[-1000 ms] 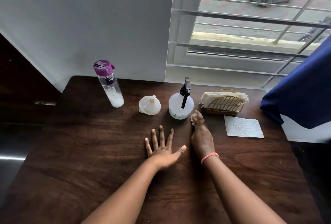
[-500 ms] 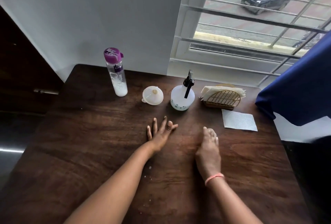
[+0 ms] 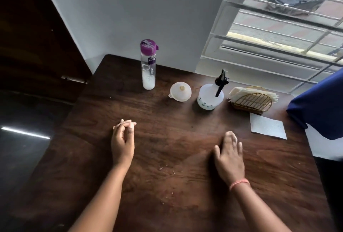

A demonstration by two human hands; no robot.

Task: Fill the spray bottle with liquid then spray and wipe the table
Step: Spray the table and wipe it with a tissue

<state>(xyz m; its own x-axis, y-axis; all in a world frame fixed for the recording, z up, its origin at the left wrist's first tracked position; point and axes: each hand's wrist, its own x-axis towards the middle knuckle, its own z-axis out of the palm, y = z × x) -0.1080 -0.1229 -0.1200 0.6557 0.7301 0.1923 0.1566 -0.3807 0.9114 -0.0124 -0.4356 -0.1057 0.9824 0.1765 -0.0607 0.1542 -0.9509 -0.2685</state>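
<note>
A white spray bottle (image 3: 210, 96) with a black trigger head stands at the back of the dark wooden table (image 3: 167, 157). Left of it lies a white funnel (image 3: 181, 91), and further left stands a clear bottle (image 3: 148, 64) with a purple cap and some white liquid at its bottom. A loose white tissue (image 3: 267, 128) lies flat at the right. My left hand (image 3: 123, 141) hovers over the table, fingers drawn together, holding nothing. My right hand (image 3: 230, 155) rests flat on the wood, palm down, well short of the spray bottle.
A gold wire holder (image 3: 252, 102) stuffed with napkins stands right of the spray bottle. A blue cloth (image 3: 319, 107) hangs over the table's right edge. Small crumbs (image 3: 167, 168) dot the wood between my arms. A wall and barred window (image 3: 278, 27) close off the back.
Both hands have drawn back toward me and apart. My left hand's fingers, earlier spread flat on the wood, are now gathered together. The view has shifted right.
</note>
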